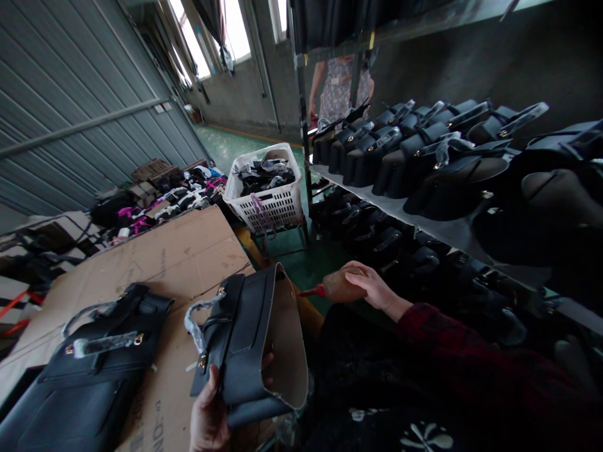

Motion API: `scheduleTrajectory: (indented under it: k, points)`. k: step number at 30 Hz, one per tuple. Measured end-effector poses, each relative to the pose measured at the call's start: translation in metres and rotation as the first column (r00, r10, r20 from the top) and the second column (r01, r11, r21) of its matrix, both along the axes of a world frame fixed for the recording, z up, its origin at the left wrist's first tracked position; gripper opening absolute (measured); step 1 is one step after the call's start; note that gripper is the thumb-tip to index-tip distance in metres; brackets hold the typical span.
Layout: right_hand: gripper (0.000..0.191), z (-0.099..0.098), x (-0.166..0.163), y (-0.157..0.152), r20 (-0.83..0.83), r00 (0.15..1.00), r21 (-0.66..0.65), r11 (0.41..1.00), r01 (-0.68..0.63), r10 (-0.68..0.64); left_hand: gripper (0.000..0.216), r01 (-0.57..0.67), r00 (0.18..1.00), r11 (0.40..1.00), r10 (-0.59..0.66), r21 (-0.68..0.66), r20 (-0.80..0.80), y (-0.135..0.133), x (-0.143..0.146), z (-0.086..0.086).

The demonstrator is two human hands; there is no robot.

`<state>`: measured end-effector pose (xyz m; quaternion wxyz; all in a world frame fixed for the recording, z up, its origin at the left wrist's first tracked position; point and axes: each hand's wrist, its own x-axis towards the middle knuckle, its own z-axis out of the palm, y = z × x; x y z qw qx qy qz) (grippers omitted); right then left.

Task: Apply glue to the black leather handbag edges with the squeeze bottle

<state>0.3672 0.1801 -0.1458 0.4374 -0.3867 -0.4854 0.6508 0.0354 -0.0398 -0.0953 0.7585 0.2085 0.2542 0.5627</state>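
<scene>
The black handbag [245, 339] is held over the near edge of the cardboard-covered desk [188, 251] by the left hand [210, 414], fingers clamped on its lower edge, while just right of it the right hand [372, 289] wraps its fingers around a brown bottle [336, 287], a second bag [85, 370] lying to its left.

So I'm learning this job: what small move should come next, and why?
Probably bring the red-nozzled bottle in the right hand over to the black bag: the left hand holds it with its tan inside showing, and the nozzle points toward it but is apart.
</scene>
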Motion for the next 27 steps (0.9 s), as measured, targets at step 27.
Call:
scheduleTrajectory:
  k: [27]
  points:
    - [0.043, 0.008, 0.006, -0.036, -0.070, 0.986, -0.246, 0.955, -0.166, 0.154, 0.046, -0.139, 0.986, 0.982, 0.126, -0.127, -0.104, -0.004, 0.000, -0.002]
